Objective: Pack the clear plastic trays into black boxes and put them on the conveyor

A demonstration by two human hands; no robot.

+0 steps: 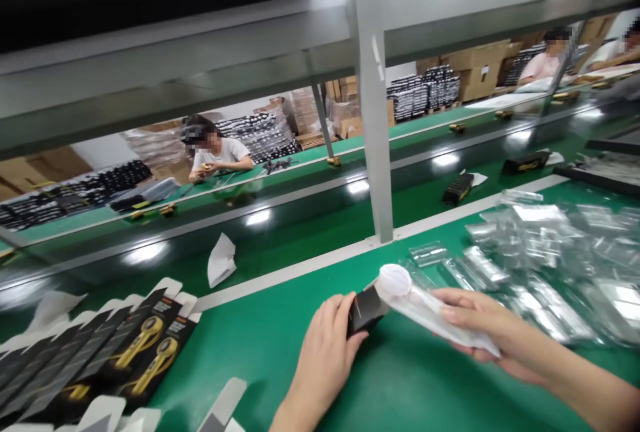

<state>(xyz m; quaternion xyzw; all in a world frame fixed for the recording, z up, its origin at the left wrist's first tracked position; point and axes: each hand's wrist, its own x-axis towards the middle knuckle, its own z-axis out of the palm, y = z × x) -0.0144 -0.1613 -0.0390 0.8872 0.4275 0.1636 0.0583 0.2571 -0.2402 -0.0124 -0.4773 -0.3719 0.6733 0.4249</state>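
Note:
My left hand (324, 352) is closed around a small black carton (365, 311), its open end facing right. My right hand (480, 329) grips a clear plastic blister pack (425, 305) with a round white end, and that end sits at the carton's mouth. Both hands hover just above the green work surface (400, 379).
A fanned row of flat black-and-yellow cartons (125, 352) lies at lower left. A heap of clear plastic packs (550, 259) fills the right. A grey post (375, 119) rises ahead. Beyond it, black boxes (457, 188) ride a conveyor; other people sit at the far side.

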